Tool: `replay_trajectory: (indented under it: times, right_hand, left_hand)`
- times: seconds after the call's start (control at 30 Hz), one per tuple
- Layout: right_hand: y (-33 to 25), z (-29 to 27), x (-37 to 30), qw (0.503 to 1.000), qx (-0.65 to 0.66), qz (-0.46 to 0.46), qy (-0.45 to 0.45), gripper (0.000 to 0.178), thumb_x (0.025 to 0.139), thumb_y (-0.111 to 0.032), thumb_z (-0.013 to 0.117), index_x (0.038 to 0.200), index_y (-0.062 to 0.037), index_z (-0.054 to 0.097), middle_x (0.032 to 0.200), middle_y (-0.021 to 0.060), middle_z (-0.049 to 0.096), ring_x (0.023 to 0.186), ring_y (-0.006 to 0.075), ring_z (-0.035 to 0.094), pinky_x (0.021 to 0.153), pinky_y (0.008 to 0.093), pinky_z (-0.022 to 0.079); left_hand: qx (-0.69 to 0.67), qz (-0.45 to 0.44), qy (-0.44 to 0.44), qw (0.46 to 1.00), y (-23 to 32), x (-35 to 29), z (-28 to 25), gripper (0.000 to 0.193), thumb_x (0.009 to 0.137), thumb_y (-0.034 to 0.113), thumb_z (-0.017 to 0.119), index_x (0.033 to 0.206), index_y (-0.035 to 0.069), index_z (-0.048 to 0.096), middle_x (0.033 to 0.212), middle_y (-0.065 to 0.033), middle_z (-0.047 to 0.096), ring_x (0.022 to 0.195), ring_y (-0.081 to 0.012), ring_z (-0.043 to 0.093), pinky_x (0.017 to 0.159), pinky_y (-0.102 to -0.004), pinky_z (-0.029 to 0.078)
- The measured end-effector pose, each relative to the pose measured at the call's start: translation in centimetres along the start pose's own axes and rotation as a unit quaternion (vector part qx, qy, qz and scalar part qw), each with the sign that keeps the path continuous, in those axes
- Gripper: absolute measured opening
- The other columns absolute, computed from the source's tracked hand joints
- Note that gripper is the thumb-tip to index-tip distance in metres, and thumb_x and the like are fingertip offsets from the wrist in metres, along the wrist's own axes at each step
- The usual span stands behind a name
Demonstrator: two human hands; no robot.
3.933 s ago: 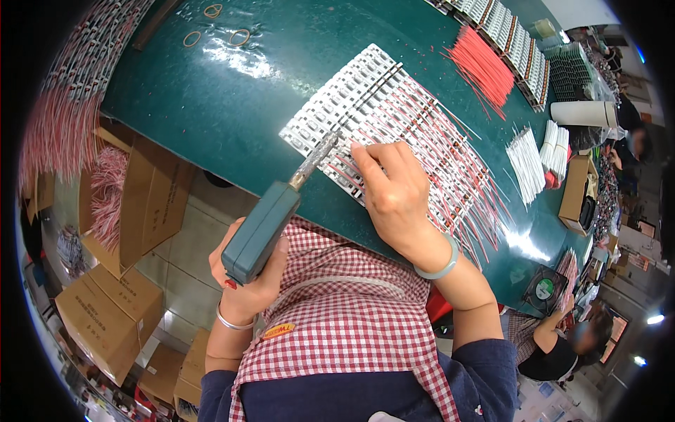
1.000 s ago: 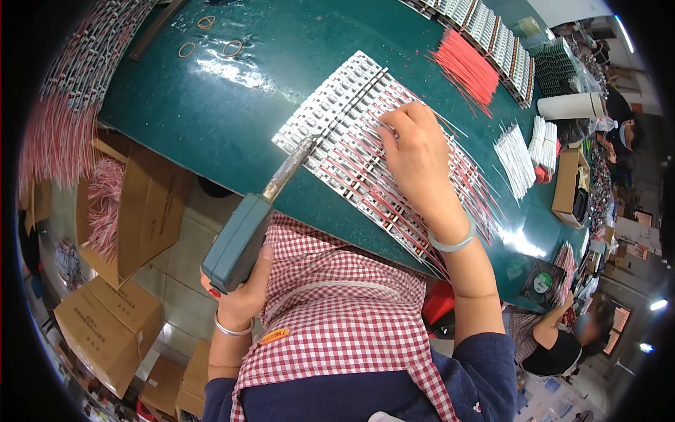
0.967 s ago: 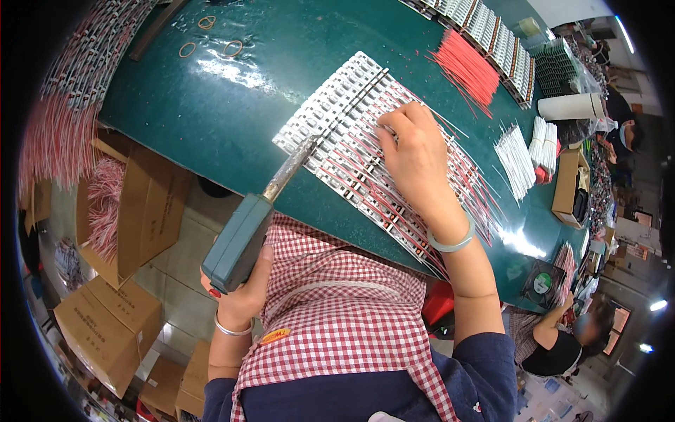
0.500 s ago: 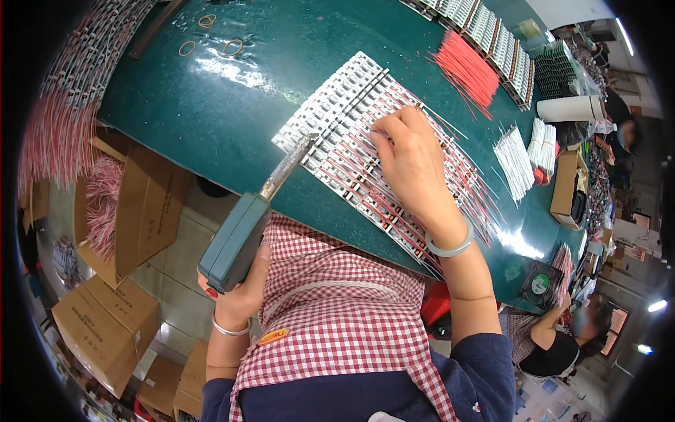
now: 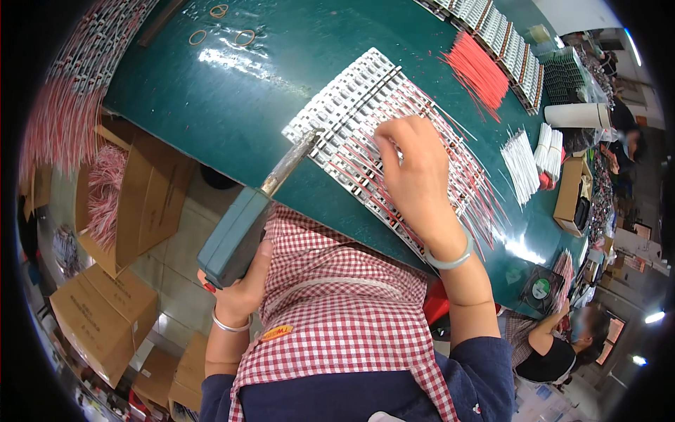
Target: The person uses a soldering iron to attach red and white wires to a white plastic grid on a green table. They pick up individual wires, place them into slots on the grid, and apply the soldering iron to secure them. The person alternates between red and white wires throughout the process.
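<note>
My left hand (image 5: 242,287) is wrapped round the handle of a dark green soldering gun (image 5: 233,232). Its long metal barrel points up and right, and the tip lies over the near left part of a panel of small white parts (image 5: 337,95) on the bench. Rows of thin red and white wires (image 5: 415,158) run across the panel and stick out past its right side. Over these wires, my right hand (image 5: 420,165) has thumb and forefinger closed in a pinch. What sits between those fingertips is too small to make out.
Loose red wires (image 5: 478,74) and white wires (image 5: 520,165) lie at the right, near stacked panels (image 5: 496,35). Rubber bands (image 5: 245,38) lie at the far left. Cardboard boxes (image 5: 105,320) stand on the floor. Another person (image 5: 555,337) sits at the right by a small black fan (image 5: 540,288).
The whole view has shifted slightly, moving the bench a little to the right in the picture. My right hand stays pinched over the wires, and the soldering gun keeps nearly the same place over the panel.
</note>
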State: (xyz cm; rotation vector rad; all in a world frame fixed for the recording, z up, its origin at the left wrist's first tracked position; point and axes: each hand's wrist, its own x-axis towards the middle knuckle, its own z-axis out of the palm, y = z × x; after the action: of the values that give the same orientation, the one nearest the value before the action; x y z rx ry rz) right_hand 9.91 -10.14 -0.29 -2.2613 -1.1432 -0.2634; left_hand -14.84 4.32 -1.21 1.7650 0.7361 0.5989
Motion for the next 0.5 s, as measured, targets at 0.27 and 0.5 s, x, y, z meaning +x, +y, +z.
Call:
replay_trajectory:
  times: [0.27,0.5]
  right_hand:
    - [-3.2,2.3,-2.8,0.998,0.065,0.021,-0.015,0.014,0.077,0.003,0.075,0.086,-0.0030,0.067,0.081,0.0110,0.062,0.077,0.0292,0.062,0.067,0.0389,0.050]
    - [-3.2,2.8,-3.0,0.999,0.041,0.023,0.005,0.013,0.077,0.002,0.077,0.084,-0.0035,0.068,0.080,0.0101,0.061,0.075,0.0279,0.061,0.066,0.0385,0.049]
  left_hand:
    - [0.019,0.037,-0.038,0.998,-0.3,-0.4,-0.4,0.025,0.079,0.000,0.078,0.102,-0.005,0.072,0.092,-0.0110,0.073,0.076,-0.0164,0.070,0.068,-0.0267,0.054]
    - [0.038,0.063,-0.065,0.995,-0.4,-0.3,-0.3,0.022,0.077,-0.004,0.075,0.098,-0.007,0.070,0.091,-0.0132,0.070,0.072,-0.0191,0.067,0.065,-0.0274,0.053]
